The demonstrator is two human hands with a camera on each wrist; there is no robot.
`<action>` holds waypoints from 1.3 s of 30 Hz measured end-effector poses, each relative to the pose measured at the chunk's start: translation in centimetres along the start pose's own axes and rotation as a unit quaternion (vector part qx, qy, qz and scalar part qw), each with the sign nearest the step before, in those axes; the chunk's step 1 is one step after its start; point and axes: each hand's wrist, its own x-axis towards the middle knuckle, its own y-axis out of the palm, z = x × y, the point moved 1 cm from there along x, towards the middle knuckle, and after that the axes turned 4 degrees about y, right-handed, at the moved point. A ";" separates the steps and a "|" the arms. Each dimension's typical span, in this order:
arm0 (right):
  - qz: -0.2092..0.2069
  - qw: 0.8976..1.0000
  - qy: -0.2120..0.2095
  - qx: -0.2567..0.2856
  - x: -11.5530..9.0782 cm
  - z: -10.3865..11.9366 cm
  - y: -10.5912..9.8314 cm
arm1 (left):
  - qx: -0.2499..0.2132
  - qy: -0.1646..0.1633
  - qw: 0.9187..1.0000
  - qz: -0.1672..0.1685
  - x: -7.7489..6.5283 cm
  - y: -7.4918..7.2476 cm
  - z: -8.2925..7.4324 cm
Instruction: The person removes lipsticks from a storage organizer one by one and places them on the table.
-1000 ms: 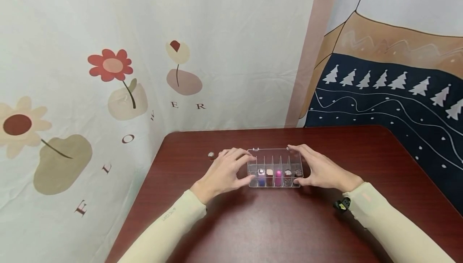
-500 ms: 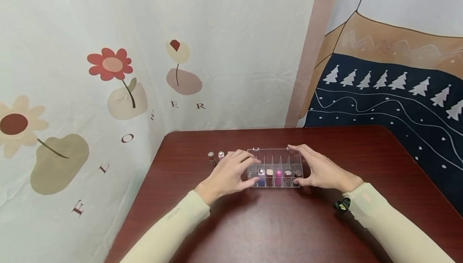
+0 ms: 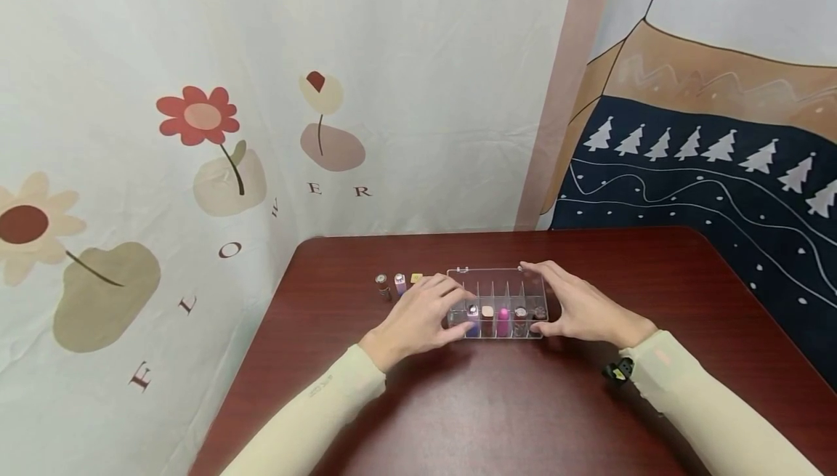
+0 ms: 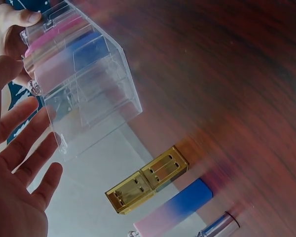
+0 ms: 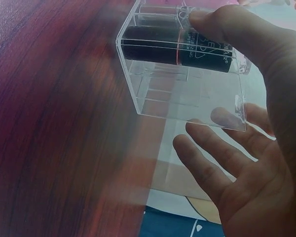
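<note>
Head view, clock read about the clear acrylic compartment box (image 3: pixel 500 296). Ten o'clock: brown cylindrical tube (image 3: pixel 383 288), pink-to-blue tube (image 3: pixel 401 285), gold rectangular tube (image 3: pixel 416 278). Nine: left hand (image 3: pixel 426 315), fingers spread, holding nothing. Centre: said box, upright tubes (image 3: pixel 503 323) in its front row. Three: right hand (image 3: pixel 582 307), thumb touching the box, fingers spread, no firm hold shown. Risk, we judge: uneven pushing could tip the box, spilling its tubes.

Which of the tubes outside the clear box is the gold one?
The boxy gold tube, nearest the clear box. Beside it is the pink-and-blue tube, and farthest out, the dark brown tube.
</note>
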 end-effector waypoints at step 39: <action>-0.012 1.000 -0.018 -0.001 0.0 -0.3 0.2 | 0.039 -0.012 0.999 0.021 0.5 0.6 -0.5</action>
